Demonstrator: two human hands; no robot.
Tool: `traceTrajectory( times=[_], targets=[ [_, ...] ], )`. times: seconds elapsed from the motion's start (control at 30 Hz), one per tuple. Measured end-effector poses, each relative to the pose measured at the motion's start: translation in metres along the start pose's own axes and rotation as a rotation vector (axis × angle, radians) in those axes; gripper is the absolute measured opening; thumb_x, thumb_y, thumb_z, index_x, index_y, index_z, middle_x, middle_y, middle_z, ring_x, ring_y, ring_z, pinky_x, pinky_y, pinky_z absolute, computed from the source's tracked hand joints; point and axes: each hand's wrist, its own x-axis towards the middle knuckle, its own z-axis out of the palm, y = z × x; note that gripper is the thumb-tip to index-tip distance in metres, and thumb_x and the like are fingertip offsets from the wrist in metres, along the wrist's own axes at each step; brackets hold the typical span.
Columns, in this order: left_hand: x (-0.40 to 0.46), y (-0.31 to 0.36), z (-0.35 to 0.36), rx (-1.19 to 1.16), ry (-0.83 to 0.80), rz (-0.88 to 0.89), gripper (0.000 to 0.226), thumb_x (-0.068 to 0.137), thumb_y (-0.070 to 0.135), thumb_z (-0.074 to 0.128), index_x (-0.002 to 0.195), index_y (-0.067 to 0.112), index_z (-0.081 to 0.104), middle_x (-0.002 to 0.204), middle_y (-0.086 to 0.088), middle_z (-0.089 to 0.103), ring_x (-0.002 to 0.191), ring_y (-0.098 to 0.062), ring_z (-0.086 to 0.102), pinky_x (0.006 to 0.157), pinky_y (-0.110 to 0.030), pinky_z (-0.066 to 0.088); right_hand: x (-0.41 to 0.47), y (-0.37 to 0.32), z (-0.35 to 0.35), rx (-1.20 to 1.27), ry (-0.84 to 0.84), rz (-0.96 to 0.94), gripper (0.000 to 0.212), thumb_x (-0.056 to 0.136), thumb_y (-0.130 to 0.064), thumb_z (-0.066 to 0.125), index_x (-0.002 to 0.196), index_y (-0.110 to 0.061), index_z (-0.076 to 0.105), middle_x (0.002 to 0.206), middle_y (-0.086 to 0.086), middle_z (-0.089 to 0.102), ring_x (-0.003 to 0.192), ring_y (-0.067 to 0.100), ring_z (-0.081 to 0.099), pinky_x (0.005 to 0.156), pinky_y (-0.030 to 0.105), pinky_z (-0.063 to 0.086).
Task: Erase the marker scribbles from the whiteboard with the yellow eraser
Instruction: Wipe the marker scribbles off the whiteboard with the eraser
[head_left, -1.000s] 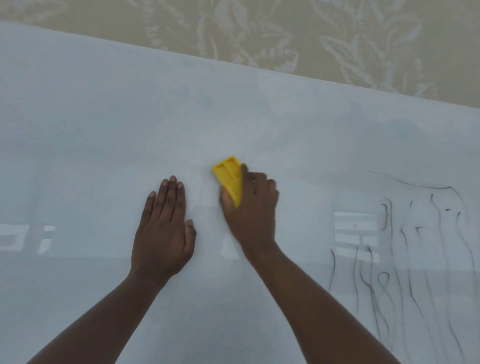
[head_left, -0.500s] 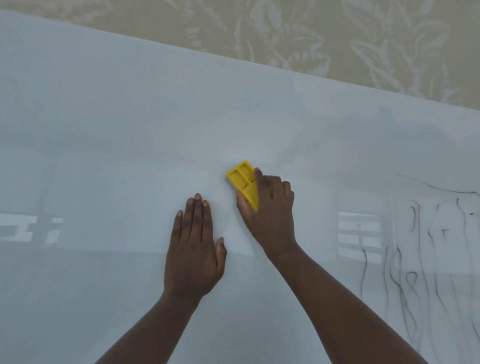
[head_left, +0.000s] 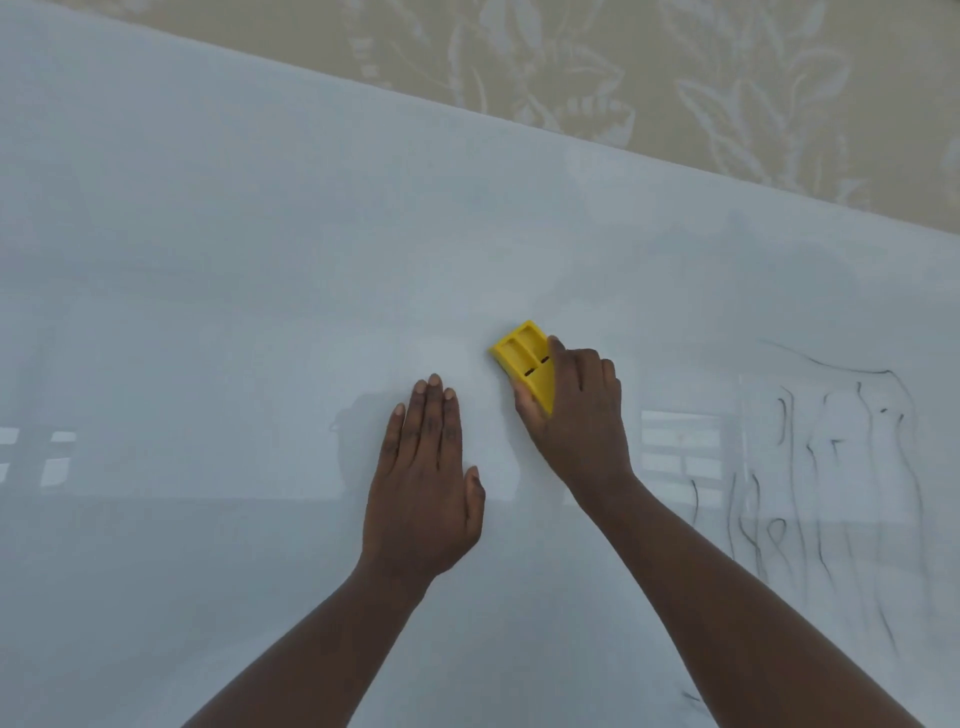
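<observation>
A large whiteboard (head_left: 218, 270) fills most of the view. My right hand (head_left: 576, 421) grips the yellow eraser (head_left: 524, 358) and presses it flat on the board near the middle. My left hand (head_left: 423, 483) lies palm down on the board just left of it, fingers together and holding nothing. Thin black marker scribbles (head_left: 831, 467) cover the board's right side, well to the right of the eraser. The board around and left of the eraser shows no marks.
Beige wallpaper with a pale leaf pattern (head_left: 649, 78) runs above the board's slanted top edge. Window reflections show on the glossy board at the left (head_left: 47, 452) and beside my right wrist (head_left: 675, 452).
Both hands sit further right in the frame than before, and the scribbles lie closer to the right edge. The eraser stays in my right hand's grip on the board.
</observation>
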Motion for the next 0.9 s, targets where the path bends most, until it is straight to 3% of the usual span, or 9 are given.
traceTrajectory(
  times=[0.2, 0.43, 0.7, 0.9],
  targets=[
    [0.037, 0.085, 0.022, -0.044, -0.001, 0.113, 0.072, 0.090, 0.027, 0.040, 0.153, -0.005, 0.031, 0.163, -0.023, 0.028, 0.154, -0.034, 0.024, 0.124, -0.048, 0.027, 0.006, 0.105, -0.024, -0.051, -0.051, 0.148, 0.057, 0.091, -0.046, 0.054, 0.124, 0.001, 0.054, 0.096, 0.018, 0.056, 0.083, 0.035, 0.053, 0.070, 0.043, 0.049],
    [0.081, 0.174, 0.064, 0.032, 0.009, 0.175, 0.070, 0.093, 0.027, 0.037, 0.154, -0.004, 0.028, 0.164, -0.021, 0.026, 0.154, -0.031, 0.024, 0.125, -0.049, 0.026, 0.020, 0.226, -0.033, -0.071, 0.002, 0.199, 0.050, 0.086, -0.042, 0.067, 0.108, 0.003, 0.058, 0.086, 0.016, 0.055, 0.073, 0.033, 0.053, 0.059, 0.038, 0.049],
    [0.095, 0.215, 0.098, 0.112, 0.030, 0.118, 0.069, 0.095, 0.030, 0.036, 0.154, -0.005, 0.028, 0.162, -0.023, 0.029, 0.153, -0.033, 0.026, 0.126, -0.050, 0.022, 0.023, 0.355, -0.039, -0.117, 0.065, 0.274, 0.051, 0.089, -0.044, 0.061, 0.106, 0.005, 0.057, 0.092, 0.023, 0.056, 0.080, 0.040, 0.056, 0.068, 0.044, 0.049],
    [0.094, 0.217, 0.102, 0.162, 0.035, 0.108, 0.069, 0.095, 0.030, 0.035, 0.154, -0.007, 0.028, 0.162, -0.025, 0.029, 0.153, -0.036, 0.027, 0.126, -0.052, 0.021, -0.008, 0.459, -0.056, -0.116, 0.044, 0.527, 0.053, 0.090, -0.044, 0.059, 0.107, 0.006, 0.054, 0.100, 0.027, 0.055, 0.090, 0.045, 0.055, 0.077, 0.048, 0.045]
  ],
)
